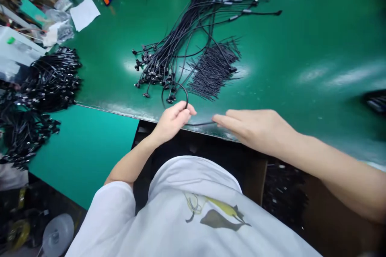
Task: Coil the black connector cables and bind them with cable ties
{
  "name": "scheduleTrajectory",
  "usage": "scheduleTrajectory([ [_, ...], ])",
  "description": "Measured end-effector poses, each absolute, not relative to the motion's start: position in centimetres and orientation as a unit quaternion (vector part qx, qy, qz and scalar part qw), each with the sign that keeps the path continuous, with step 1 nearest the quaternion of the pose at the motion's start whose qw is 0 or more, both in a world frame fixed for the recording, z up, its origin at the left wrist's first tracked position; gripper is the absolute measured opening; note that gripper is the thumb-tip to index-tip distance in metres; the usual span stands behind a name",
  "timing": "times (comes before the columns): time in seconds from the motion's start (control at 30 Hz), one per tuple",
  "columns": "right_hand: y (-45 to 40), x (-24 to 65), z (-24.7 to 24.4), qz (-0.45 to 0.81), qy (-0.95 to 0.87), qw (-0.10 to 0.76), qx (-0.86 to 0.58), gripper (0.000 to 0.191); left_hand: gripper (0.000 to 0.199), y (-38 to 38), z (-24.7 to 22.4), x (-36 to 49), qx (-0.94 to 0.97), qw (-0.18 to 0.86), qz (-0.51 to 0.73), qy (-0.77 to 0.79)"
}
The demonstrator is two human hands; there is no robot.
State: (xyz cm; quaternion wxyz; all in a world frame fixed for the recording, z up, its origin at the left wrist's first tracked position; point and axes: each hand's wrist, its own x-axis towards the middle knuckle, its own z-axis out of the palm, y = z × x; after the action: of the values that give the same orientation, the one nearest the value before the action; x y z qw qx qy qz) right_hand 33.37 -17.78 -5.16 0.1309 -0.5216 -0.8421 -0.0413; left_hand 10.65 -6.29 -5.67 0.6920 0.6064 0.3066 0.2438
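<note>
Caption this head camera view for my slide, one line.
Left hand holds a looped black cable, right hand at its end, beside piled black cables on a green mat.

Black cable (pixel 186 96) in left hand (pixel 171 122)

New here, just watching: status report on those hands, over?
Left hand pinching a black cable. Right hand at its free stretch. Cable bundle ahead, not blocking.

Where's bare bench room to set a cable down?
Widest bare patch: green mat right of the long black cable bundle and short black wire stack, behind the right hand. Smaller patch: between white paper sheet and the bundle. Crowded: far left, heaped black cables, and around the left hand.
</note>
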Motion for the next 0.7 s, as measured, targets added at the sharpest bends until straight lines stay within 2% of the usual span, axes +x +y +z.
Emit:
scheduleTrajectory([
  [0.13,-16.9,34.4,-5.5,-0.027,-0.834,0.112,-0.539,0.027,0.026,-5.4,-5.8,9.6,0.624,0.666,0.243,0.328],
  [0.27,-16.5,34.0,-5.8,0.024,-0.847,0.160,-0.507,0.031,0.026,-5.4,-6.5,9.4,0.798,0.476,0.237,0.282],
  [0.33,-16.1,33.6,-5.5,0.022,-0.834,0.186,-0.519,0.033,0.025,-5.7,-7.1,9.8,0.834,0.448,0.206,0.246],
  [0.47,-15.0,32.4,-4.6,0.030,-0.807,0.178,-0.562,0.035,0.021,-6.3,-8.4,10.9,0.756,0.576,0.153,0.271],
  [0.57,-14.4,31.7,-3.9,0.025,-0.793,0.173,-0.584,0.034,0.016,-6.1,-8.4,10.9,0.658,0.661,0.187,0.309],
  [0.7,-15.3,35.1,-3.4,0.030,-0.741,0.297,-0.601,0.034,0.029,-4.6,-6.1,7.7,0.656,0.679,0.165,0.286],
])
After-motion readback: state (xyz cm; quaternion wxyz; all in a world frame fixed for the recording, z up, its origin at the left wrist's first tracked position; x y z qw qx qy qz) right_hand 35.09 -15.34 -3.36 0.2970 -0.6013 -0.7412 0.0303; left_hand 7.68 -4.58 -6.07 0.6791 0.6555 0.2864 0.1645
